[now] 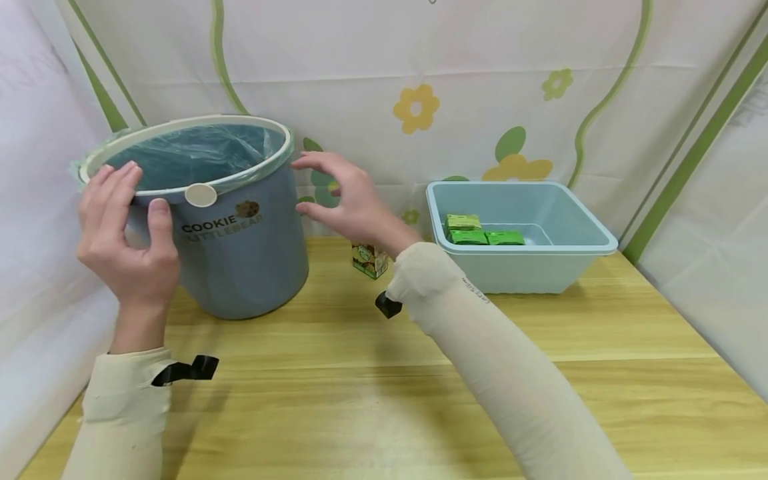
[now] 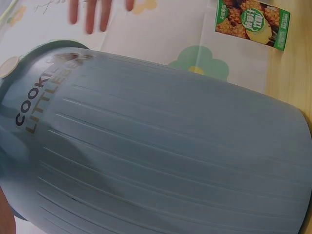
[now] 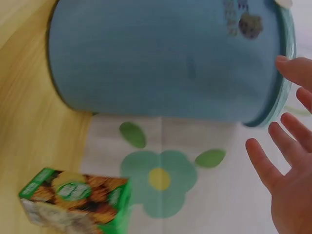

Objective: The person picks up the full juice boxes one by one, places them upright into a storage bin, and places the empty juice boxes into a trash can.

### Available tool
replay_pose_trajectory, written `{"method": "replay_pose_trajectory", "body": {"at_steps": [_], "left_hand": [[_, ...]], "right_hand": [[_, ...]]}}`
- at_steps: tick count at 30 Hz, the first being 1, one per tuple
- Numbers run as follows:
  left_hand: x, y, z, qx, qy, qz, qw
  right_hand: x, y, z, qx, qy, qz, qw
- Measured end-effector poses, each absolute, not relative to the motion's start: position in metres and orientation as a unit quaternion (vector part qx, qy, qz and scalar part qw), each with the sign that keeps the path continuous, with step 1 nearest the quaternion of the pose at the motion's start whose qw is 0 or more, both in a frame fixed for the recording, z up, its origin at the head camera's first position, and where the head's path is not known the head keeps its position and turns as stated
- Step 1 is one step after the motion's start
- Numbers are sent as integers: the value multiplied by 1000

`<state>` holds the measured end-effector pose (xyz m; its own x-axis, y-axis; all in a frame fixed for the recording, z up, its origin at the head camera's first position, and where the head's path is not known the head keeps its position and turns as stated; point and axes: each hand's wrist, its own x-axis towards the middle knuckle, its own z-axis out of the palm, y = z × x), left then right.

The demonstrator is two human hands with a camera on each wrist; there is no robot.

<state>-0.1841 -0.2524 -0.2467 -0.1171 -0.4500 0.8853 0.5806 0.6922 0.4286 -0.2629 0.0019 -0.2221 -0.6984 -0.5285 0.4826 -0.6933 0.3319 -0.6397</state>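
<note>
A blue-grey trash bin [image 1: 249, 247] with a white rim and a clear plastic liner [image 1: 198, 150] stands upright at the left of the table. My left hand [image 1: 129, 233] is at the bin's near left rim, fingers raised and thumb apart; whether it touches the rim I cannot tell. To the bin's right, my right hand [image 1: 351, 200] hovers with spread, slightly bent fingers and nothing between them. In the right wrist view its fingertips [image 3: 256, 146] are close to the rim. A small green juice box [image 1: 367, 260] with fruit pictures is partly hidden behind the right wrist.
On the right of the wooden table [image 1: 336, 400] sits a light blue plastic basin [image 1: 510, 270]. Several green packs [image 1: 468, 237] lie in its left part. A white curtain [image 1: 372, 47] with printed flowers hangs behind the table and along both sides.
</note>
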Motion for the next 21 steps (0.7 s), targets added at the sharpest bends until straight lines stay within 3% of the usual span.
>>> {"method": "replay_pose_trajectory", "body": {"at_steps": [13,21], "left_hand": [[-183,-251,-246,-54,-632,-391,667],[-184,-251,-246,-53,-634,-391,665]], "right_hand": [[-291,46,-290,214,-813,535,86],[-292,54,-322,160,-829,533,61]]}}
